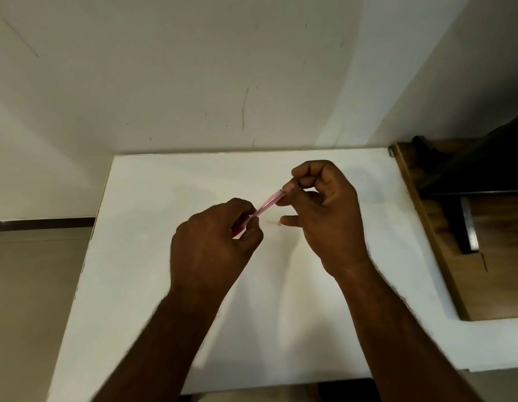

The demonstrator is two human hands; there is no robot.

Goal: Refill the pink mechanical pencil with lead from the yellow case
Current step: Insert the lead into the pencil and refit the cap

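Observation:
The pink mechanical pencil (266, 205) is held slanted above the white table (153, 256), its translucent barrel rising toward the upper right. My left hand (214, 245) grips its lower, darker red end. My right hand (324, 216) pinches at the pencil's top end with thumb and forefinger; whether a lead or a cap is between those fingertips is too small to tell. No yellow case is visible in this view.
The table stands against a white wall (194, 68). A dark wooden piece of furniture (478, 233) adjoins the table's right edge. Floor shows to the left of the table.

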